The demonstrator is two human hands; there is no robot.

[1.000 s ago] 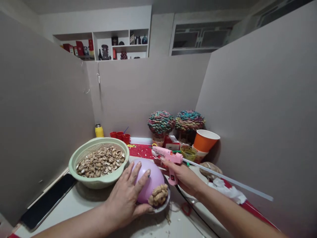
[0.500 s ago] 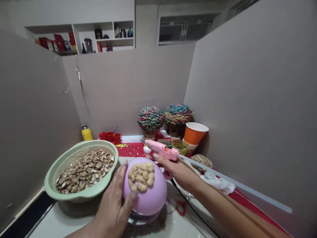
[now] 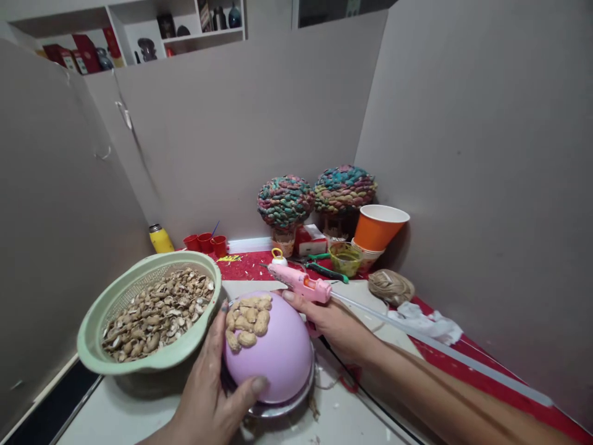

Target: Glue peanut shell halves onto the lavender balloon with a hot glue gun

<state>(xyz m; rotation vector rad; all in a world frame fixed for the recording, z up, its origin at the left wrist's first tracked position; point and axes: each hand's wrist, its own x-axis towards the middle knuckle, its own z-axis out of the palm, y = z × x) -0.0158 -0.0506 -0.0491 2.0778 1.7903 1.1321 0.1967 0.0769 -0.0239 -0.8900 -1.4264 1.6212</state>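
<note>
A purple balloon point(image 3: 282, 355) rests in a shiny metal dish point(image 3: 282, 408), with several peanut shells point(image 3: 248, 318) stuck in a patch on its upper left. My left hand point(image 3: 208, 383) holds the balloon from the left, fingers along its side and thumb pressed on the lower front. In my right hand point(image 3: 324, 315) is a pink hot glue gun point(image 3: 301, 283), its nozzle pointing left above the balloon. A long clear glue stick point(image 3: 430, 341) sticks out of its back, and a black cord hangs below. The fingers round the handle are partly hidden.
A green colander point(image 3: 88, 337) full of peanut shells stands left. Behind are red cups point(image 3: 204, 242), a yellow bottle point(image 3: 160, 238), two colourful shell-covered trees point(image 3: 286, 201), pliers point(image 3: 328, 272), an orange paper cup point(image 3: 377, 228) and a twine ball point(image 3: 391, 286). Grey panels enclose the table.
The balloon has turned, carrying the shell patch to the left. My left thumb has shifted from beside the shells to the balloon's lower front. The view has tilted down; the glue gun stays above the balloon.
</note>
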